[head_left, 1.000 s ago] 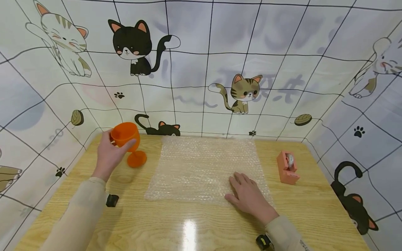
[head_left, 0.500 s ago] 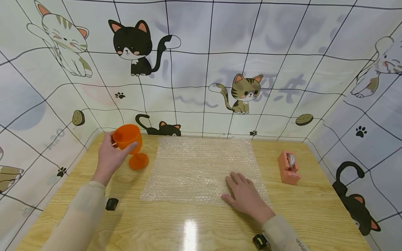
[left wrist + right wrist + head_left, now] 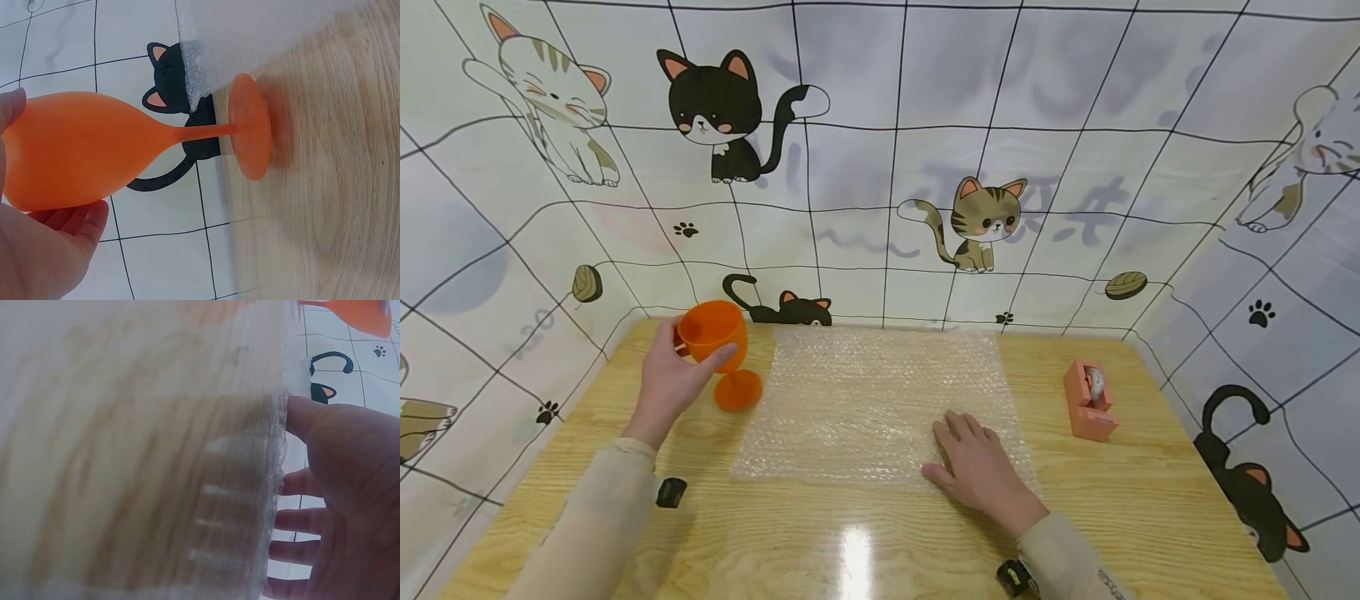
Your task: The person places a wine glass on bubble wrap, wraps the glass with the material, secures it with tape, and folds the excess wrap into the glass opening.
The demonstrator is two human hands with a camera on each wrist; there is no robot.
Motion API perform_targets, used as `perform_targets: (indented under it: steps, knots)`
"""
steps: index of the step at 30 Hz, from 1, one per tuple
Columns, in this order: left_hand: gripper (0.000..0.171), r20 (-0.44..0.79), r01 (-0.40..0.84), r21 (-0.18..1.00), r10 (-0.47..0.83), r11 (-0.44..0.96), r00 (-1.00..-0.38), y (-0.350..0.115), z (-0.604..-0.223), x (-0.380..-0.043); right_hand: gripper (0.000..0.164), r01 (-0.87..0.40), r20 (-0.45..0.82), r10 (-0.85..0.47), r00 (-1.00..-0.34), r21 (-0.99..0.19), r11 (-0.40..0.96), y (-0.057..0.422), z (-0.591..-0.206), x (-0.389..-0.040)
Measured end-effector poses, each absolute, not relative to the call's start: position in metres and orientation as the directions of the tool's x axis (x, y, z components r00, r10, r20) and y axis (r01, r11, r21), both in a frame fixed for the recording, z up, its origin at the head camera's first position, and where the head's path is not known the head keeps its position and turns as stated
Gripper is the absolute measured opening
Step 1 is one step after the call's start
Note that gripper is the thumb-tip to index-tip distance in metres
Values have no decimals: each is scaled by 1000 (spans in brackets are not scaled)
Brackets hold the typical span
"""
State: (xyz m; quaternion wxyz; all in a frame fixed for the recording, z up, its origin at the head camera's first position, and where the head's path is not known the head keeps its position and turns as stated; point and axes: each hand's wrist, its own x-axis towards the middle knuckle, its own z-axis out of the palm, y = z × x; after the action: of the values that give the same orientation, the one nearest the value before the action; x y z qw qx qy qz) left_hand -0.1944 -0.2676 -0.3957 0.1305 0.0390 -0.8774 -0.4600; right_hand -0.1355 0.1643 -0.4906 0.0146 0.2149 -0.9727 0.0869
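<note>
An orange plastic wine goblet [image 3: 715,333] is at the left of the table, upright with a slight tilt. My left hand [image 3: 666,387] grips its bowl, thumb on the near side and fingers behind. The left wrist view shows the goblet's bare stem and round foot [image 3: 250,128], the foot close to the wood. A sheet of clear bubble wrap [image 3: 865,400] lies flat mid-table, its left edge right beside the foot. On the sheet's near right corner rests my right hand [image 3: 988,471], palm down with fingers extended. In the right wrist view the fingertips touch the bubble wrap's edge [image 3: 278,444].
A pink tape dispenser [image 3: 1088,404] with a roll of tape stands on the table [image 3: 775,533] to the right of the sheet. Behind and at both sides hangs a white cloth [image 3: 850,167] printed with cats and grid lines.
My left hand has brought the goblet a little to the right and nearer to me. The right hand has shifted left, and the bubble wrap has slid left with it.
</note>
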Motion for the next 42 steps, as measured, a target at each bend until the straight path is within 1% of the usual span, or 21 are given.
perform_targets:
  steps: [8, 21, 25, 42]
  knots:
    - [87, 219, 85, 820, -174, 565, -960, -264, -397, -193, 65, -422, 74, -415, -907, -157, 893, 158, -488, -134]
    - [83, 216, 98, 824, -150, 559, -965, -260, -397, -189, 64, -415, 87, -406, -910, -157, 896, 151, -488, -135]
    - [83, 221, 105, 822, -144, 560, -964, -259, -397, -188, 64, -419, 94, -409, -908, -147, 896, 150, -490, -135]
    - [85, 221, 112, 820, -129, 561, -967, -255, -398, -187, 65, -415, 77, -407, -910, -178, 892, 138, -489, -137]
